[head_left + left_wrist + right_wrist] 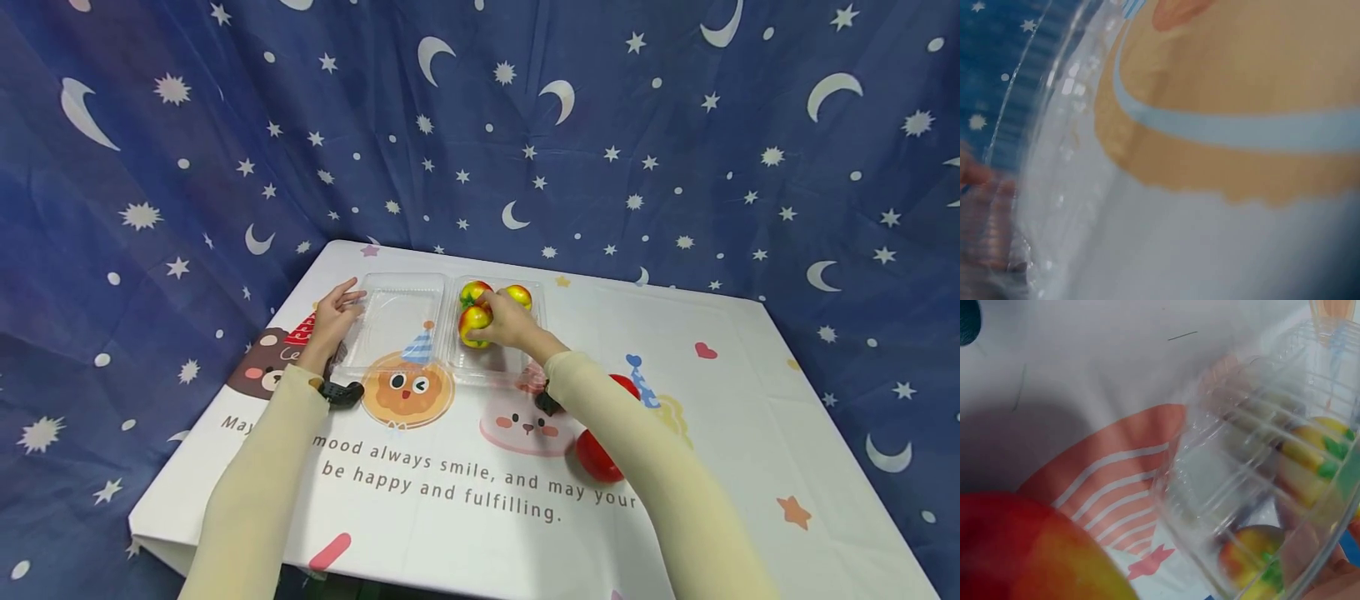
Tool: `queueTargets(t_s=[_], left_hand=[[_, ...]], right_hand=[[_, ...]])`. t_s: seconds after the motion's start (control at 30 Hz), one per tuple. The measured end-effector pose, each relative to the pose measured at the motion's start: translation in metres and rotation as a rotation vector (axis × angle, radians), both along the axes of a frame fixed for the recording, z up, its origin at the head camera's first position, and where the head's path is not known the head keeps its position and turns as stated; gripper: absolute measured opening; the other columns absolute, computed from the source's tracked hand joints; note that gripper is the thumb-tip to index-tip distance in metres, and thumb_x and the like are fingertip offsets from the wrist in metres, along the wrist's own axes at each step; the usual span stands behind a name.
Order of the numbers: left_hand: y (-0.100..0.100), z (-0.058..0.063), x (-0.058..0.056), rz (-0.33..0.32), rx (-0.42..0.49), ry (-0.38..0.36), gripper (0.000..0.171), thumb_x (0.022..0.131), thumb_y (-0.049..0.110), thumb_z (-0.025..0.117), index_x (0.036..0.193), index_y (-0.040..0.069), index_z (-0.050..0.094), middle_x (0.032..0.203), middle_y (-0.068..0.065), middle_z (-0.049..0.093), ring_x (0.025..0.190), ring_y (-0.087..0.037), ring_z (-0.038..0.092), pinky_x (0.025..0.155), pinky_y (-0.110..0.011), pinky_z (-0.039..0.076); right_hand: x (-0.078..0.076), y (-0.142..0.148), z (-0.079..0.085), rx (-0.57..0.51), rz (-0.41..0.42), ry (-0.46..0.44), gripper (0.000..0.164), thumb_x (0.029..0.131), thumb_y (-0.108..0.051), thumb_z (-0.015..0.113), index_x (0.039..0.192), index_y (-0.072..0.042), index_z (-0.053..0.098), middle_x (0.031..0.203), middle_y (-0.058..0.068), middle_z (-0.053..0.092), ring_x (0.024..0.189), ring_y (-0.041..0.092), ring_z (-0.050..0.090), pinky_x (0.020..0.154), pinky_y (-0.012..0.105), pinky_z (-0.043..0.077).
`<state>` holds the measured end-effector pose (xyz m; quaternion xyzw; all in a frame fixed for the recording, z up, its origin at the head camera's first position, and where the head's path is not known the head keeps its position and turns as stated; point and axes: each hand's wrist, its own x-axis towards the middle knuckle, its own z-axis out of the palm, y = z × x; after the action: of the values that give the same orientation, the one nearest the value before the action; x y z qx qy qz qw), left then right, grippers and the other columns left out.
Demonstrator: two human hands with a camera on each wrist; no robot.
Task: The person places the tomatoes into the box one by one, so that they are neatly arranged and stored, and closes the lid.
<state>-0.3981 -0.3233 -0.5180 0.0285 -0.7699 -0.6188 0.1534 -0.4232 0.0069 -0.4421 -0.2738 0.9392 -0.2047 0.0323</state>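
Observation:
A clear plastic clamshell box lies open, its left half [393,312] bare and its right half [486,362] holding several red-and-yellow toy fruits with green leaves. My right hand [517,323] reaches into the right half and grips the front fruit [472,320] between thumb and fingers. Another fruit [472,292] lies just behind it, and one more [519,295] sits at the back right, partly hidden by the hand. At the left edge of the box, my left hand [333,321] rests with loosely spread fingers, which show blurred through plastic in the left wrist view.
Two larger red rounded things [596,457] lie by my right forearm, which partly covers them. A red-and-yellow rounded surface [1029,550] fills the right wrist view's lower left. The printed white tablecloth [420,537] covers the table, with a starry blue curtain [480,150] behind.

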Motion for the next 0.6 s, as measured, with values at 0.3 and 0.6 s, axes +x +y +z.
queueTargets(t_s=[0.3, 0.6], left_hand=[[0.002, 0.002, 0.001, -0.033, 0.04, 0.033, 0.06, 0.093, -0.006, 0.053, 0.15, 0.002, 0.04, 0.136, -0.029, 0.054, 0.101, -0.024, 0.058, 0.076, -0.013, 0.046], [0.01, 0.025, 0.019, -0.054, 0.048, -0.005, 0.06, 0.092, -0.009, 0.052, 0.15, 0.0, 0.038, 0.138, -0.032, 0.05, 0.114, -0.045, 0.05, 0.078, -0.018, 0.047]], right_hand=[[0.0, 0.01, 0.006, -0.005, 0.014, 0.007, 0.068, 0.075, -0.04, 0.085, 0.126, -0.004, 0.058, 0.114, 0.014, 0.058, 0.102, 0.026, 0.055, 0.091, 0.039, 0.047], [-0.002, 0.025, 0.017, -0.012, 0.003, -0.032, 0.066, 0.081, -0.044, 0.077, 0.13, -0.004, 0.058, 0.126, 0.016, 0.06, 0.11, 0.027, 0.055, 0.092, 0.043, 0.047]])
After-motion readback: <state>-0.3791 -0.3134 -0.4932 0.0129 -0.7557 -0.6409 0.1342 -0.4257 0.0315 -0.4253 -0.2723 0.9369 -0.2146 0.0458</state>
